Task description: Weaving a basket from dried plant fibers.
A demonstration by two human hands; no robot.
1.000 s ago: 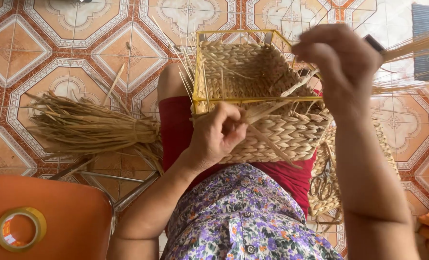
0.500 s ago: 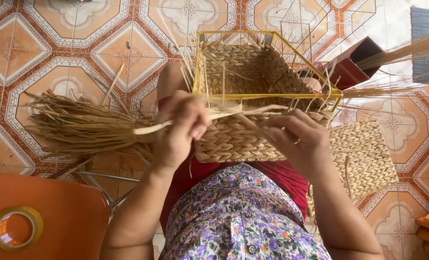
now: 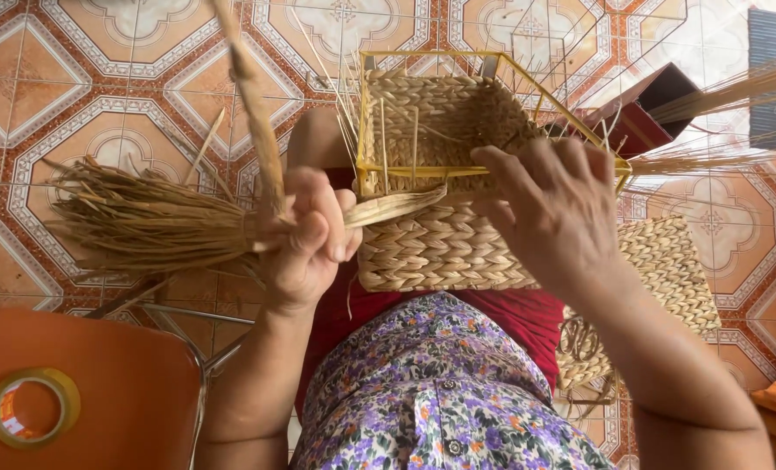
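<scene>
While my left hand (image 3: 305, 239) is closed around a long flat tan straw strand (image 3: 262, 130), my right hand (image 3: 553, 209) lies with spread fingers on the half-woven straw basket on its yellow wire frame (image 3: 445, 248), gripping nothing. This basket rests on my lap, near the loose straw bundle (image 3: 144, 222) on the tiled floor (image 3: 74, 78).

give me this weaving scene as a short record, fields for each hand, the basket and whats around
left hand: closed around a flat straw strand that runs to the basket
right hand: fingers spread over the basket's woven wall
basket: half woven, braided straw on a yellow wire frame, resting on the lap
left of lap: bundle of loose straw on the tiled floor
right of lap: woven panel
lower left: orange chair seat with a tape roll
</scene>
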